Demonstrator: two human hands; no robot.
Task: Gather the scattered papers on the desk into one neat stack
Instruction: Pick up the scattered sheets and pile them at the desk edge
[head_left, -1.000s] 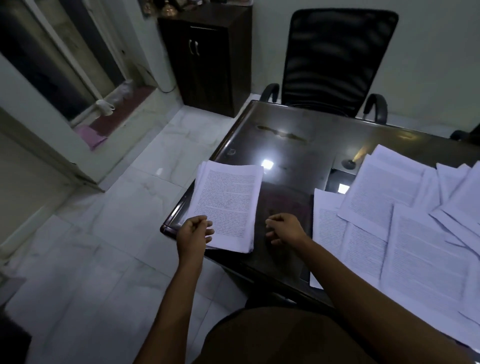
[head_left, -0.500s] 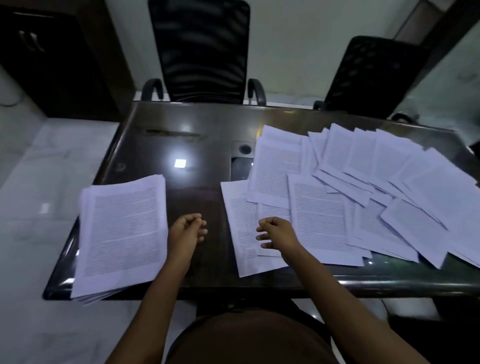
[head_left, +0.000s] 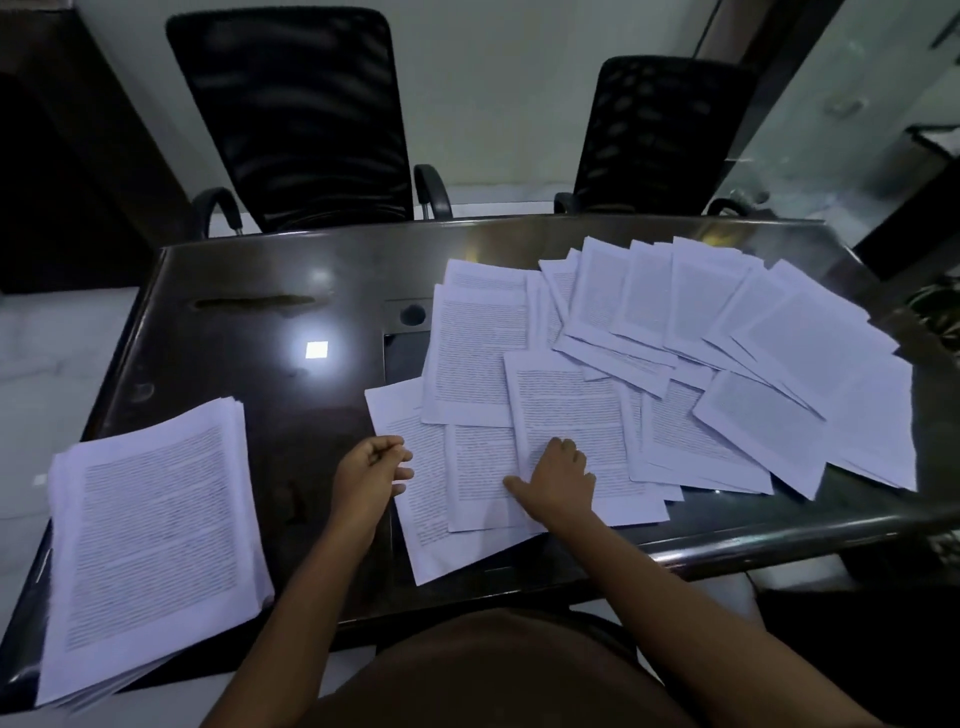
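Across the right half of the tabletop (head_left: 249, 332), loose printed papers (head_left: 727, 338) lie overlapping, fanned from the far edge to the near one. A gathered stack (head_left: 150, 530) sits apart at the near left corner, overhanging the edge. The right hand (head_left: 563, 480) rests on the nearest sheets, thumb spread out. The left hand (head_left: 369, 473), fingers curled, is at the left edge of the closest sheet; whether it pinches the sheet cannot be told. Behind the tabletop stand a tall black chair (head_left: 291, 114) and a lower black chair (head_left: 665, 135).
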